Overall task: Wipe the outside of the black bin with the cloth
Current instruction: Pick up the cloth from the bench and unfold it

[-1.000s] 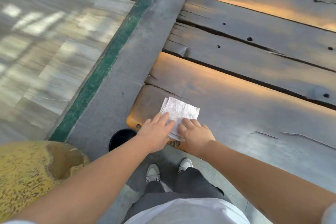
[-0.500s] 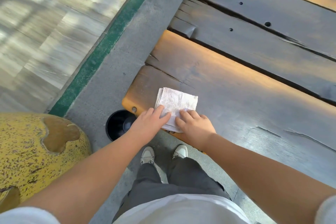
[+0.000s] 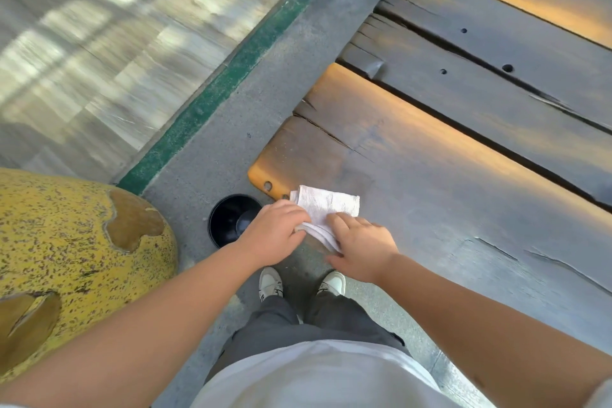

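Head: L hand [image 3: 276,231] pinches cloth [image 3: 326,207], R hand [image 3: 361,247] flat.

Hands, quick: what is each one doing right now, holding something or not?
Left hand: fingers curled round the near edge of the white cloth, gripping it.
Right hand: open, fingers flat on the cloth, holding nothing.

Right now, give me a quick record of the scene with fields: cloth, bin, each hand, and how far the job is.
cloth: white cloth, folded, at the near corner of the wooden bench
bin: black bin, on the floor beside the bench, open top up
left hand: left hand grips the cloth's edge
right hand: right hand rests on the cloth
progress: cloth not yet on the bin
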